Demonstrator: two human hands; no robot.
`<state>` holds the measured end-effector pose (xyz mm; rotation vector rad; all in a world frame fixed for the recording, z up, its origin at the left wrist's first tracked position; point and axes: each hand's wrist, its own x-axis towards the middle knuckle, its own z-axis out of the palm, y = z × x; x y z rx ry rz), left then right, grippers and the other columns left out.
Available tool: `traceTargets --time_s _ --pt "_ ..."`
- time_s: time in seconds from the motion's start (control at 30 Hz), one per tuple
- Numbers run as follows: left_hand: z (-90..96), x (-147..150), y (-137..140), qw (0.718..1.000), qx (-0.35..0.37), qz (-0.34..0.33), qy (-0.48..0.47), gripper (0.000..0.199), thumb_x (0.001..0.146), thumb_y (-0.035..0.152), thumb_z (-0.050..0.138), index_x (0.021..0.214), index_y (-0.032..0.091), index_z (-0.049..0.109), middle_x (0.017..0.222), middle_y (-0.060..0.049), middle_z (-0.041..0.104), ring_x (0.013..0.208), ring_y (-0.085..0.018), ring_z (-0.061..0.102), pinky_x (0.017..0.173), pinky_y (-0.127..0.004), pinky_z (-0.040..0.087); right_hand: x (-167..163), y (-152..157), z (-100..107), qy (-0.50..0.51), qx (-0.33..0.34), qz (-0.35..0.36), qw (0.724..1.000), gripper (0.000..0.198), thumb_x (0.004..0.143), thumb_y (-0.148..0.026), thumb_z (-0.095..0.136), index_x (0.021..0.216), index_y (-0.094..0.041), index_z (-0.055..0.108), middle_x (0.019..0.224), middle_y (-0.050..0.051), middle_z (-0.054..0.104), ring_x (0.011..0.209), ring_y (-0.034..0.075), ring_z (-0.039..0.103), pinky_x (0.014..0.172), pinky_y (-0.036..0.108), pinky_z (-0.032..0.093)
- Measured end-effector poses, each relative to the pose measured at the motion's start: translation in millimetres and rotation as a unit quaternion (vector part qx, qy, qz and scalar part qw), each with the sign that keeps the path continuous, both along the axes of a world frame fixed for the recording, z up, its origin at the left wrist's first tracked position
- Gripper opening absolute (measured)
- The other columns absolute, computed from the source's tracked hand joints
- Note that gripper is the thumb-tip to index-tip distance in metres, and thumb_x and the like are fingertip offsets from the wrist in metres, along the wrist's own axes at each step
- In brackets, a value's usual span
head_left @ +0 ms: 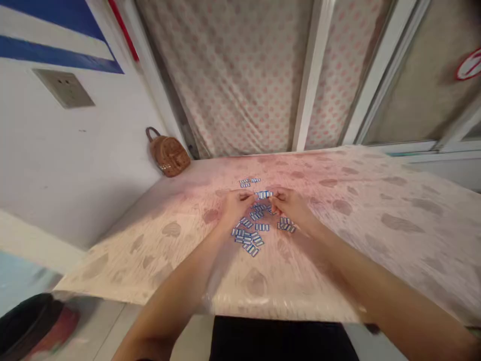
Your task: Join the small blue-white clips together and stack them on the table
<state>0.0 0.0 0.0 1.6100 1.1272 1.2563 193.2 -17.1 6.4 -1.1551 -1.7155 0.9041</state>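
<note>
A small blue-and-white strip (264, 194), marked with a row of white blocks, is held up between my two hands above the table. Its left end sits in the pinched fingers of my left hand (236, 205). My right hand (292, 204) is closed at its other end, thumb against fingers. Below the hands lie similar strips (257, 215), partly hidden by my right fingers. Nearer to me is a loose, overlapping pile of strips (246, 240). A few more strips (287, 225) lie under my right wrist. What the strips are made of cannot be made out.
Beyond my hands, several strips (245, 185) lie on the patterned tablecloth (255, 283). A brown backpack-shaped bag (170, 154) rests at the table's far left corner against the wall. A curtain (240, 75) hangs behind the table. A dark bin-like container (32, 321) stands on the floor at left.
</note>
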Motion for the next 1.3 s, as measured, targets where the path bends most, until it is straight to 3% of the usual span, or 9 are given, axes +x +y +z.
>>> traceTargets --time_s 0.23,0.7,0.8,0.9,0.97,1.17,1.3 --pt "2.8 2.4 -5.2 1.0 -0.01 -0.011 -0.009 0.017 0.078 0.028 0.069 0.082 0.012 0.075 0.076 -0.005 0.074 0.065 -0.015 0.066 0.058 -0.021 0.048 -4.0 -8.1 9.0 -0.089 0.04 -0.057 0.994 0.016 0.086 -0.03 0.051 0.074 -0.021 0.057 0.056 -0.003 0.063 0.048 0.012 0.057 0.049 0.023 0.039" --pt "6.1 6.4 -8.0 0.999 -0.039 -0.023 -0.027 0.016 0.078 0.027 0.071 0.081 0.012 0.075 0.075 -0.006 0.074 0.066 -0.014 0.067 0.06 -0.021 0.051 -9.4 -12.7 12.6 -0.081 0.035 -0.048 0.995 0.016 0.086 -0.029 0.052 0.073 -0.02 0.056 0.056 -0.002 0.061 0.05 0.012 0.055 0.053 0.024 0.038" --pt "11.8 5.8 -10.0 0.997 -0.059 -0.021 -0.048 0.016 0.076 0.027 0.072 0.079 0.012 0.074 0.073 -0.005 0.073 0.064 -0.013 0.066 0.061 -0.021 0.051 -7.8 -12.5 13.6 -0.118 0.083 -0.088 0.986 0.012 0.083 -0.031 0.062 0.087 -0.02 0.058 0.065 -0.002 0.06 0.057 0.014 0.056 0.055 0.025 0.037" --pt "18.0 4.2 -12.3 0.995 -0.081 -0.026 -0.061 0.019 0.074 0.03 0.075 0.079 0.011 0.075 0.073 -0.006 0.073 0.063 -0.013 0.065 0.062 -0.022 0.051 -4.5 -12.1 15.9 -0.166 0.144 -0.079 0.972 0.041 0.081 -0.027 0.066 0.12 -0.023 0.056 0.082 0.0 0.062 0.067 0.015 0.058 0.061 0.025 0.041" --pt "20.9 3.3 -13.7 0.993 -0.091 -0.033 -0.063 0.023 0.072 0.033 0.077 0.079 0.011 0.075 0.075 -0.007 0.074 0.063 -0.013 0.065 0.062 -0.022 0.051 -2.3 -11.5 17.1 -0.192 0.172 -0.044 0.965 0.048 0.084 -0.024 0.062 0.131 -0.027 0.053 0.092 0.002 0.062 0.071 0.016 0.058 0.066 0.027 0.043" --pt "22.6 1.9 -15.5 0.989 -0.114 -0.057 -0.075 0.027 0.069 0.036 0.08 0.079 0.012 0.076 0.074 -0.006 0.073 0.064 -0.012 0.065 0.064 -0.022 0.052 -2.3 -10.0 18.4 -0.191 0.212 -0.007 0.958 0.028 0.088 -0.021 0.058 0.114 -0.024 0.067 0.097 0.005 0.064 0.082 0.018 0.06 0.075 0.03 0.046" --pt "20.5 -0.6 -11.6 0.991 -0.104 -0.044 -0.075 0.025 0.07 0.035 0.08 0.079 0.012 0.076 0.073 -0.006 0.073 0.063 -0.013 0.065 0.065 -0.023 0.052 3.9 -1.1 14.8 -0.14 0.172 -0.031 0.975 0.037 0.084 -0.023 0.062 0.12 -0.024 0.063 0.087 0.001 0.066 0.073 0.015 0.059 0.069 0.027 0.047"
